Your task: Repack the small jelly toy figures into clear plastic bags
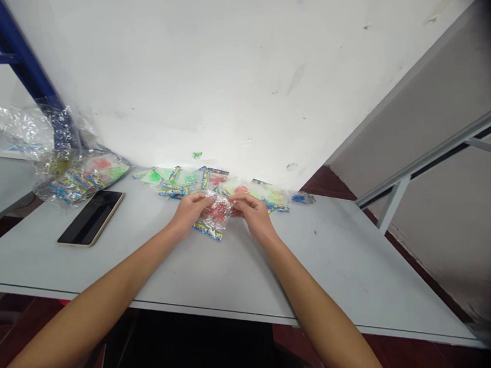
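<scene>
My left hand [191,210] and right hand [253,215] have their fingers pinched on a clear plastic packet [219,212] above the bench [316,268] (light, limp, slippery film; its printed strip [207,231] looks the surest hold).

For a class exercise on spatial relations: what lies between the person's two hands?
The head view shows a clear plastic packet with something red inside, between the left hand and the right hand; both hands touch it.
</scene>
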### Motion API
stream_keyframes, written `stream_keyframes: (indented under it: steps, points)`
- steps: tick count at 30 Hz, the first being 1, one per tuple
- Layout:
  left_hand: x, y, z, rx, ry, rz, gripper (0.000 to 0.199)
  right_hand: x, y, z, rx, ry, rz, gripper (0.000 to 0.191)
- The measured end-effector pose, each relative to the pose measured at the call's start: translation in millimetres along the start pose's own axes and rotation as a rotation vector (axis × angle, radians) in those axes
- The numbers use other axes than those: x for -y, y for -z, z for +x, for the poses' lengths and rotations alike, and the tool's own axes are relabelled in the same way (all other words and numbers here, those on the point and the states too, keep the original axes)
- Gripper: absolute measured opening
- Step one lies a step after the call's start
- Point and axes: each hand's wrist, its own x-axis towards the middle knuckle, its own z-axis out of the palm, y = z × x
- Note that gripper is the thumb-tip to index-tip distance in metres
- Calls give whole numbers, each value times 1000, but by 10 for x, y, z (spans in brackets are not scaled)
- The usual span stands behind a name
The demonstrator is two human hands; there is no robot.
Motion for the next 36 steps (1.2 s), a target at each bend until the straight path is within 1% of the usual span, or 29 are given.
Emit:
stream_keyframes:
  steps: [4,7,10,12,13,14,15,17,18,19,20,21,23,24,25,26,28,30,31,32,34,36]
  points:
    - [10,8,-11,-11,-17,-8,33,54,1,-14,-13,-27,18,22]
    - [-16,-5,-27,-3,-8,0,30,65,-19,-26,24,-53,1,29]
    - [-26,-26,-38,34,-30,47,28,37,-39,-39,68,-39,-111,35]
    - [-14,-32,-38,57,-54,84,28,28,-26,-50,119,-18,-200,34]
    - [-7,-28,-37,43,-66,101,29,36,-8,-58,162,-14,-244,32]
    - [-2,-18,-34,-1,-86,121,29,52,15,-67,229,-19,-286,29]
    - [-2,-2,-30,-70,-116,147,30,78,43,-77,327,-40,-327,27]
    - [-25,44,-18,-240,-206,205,29,143,97,-94,573,-120,-393,22]
    - [-47,72,-10,-316,-254,227,29,174,119,-97,661,-160,-408,20]
    - [-76,100,-2,-376,-301,239,30,200,137,-94,663,-179,-403,20]
    - [-109,129,7,-424,-340,245,31,218,152,-84,583,-176,-384,22]
    - [-145,160,14,-466,-369,248,33,226,168,-67,431,-148,-359,25]
    - [-211,241,11,-542,-412,280,33,218,214,-18,53,-49,-350,33]
    - [-237,299,-5,-575,-428,319,34,206,247,10,-89,-1,-384,37]
    - [-252,376,-31,-603,-441,373,33,192,285,36,-183,39,-450,39]
    - [-256,475,-70,-633,-450,438,33,179,326,58,-232,68,-520,40]
    - [-228,738,-178,-688,-468,633,33,156,394,84,-263,105,-629,38]
    - [-168,1058,-313,-754,-477,894,27,143,416,83,-239,120,-675,35]
    - [-139,1220,-385,-795,-456,1038,23,139,406,75,-220,126,-687,34]
    - [-116,1371,-456,-827,-397,1165,23,136,385,64,-196,136,-699,34]
    - [-95,1611,-580,-911,-181,1328,40,130,321,40,-152,162,-730,32]
    - [-102,1747,-656,-904,27,1386,60,120,255,22,-117,186,-761,31]
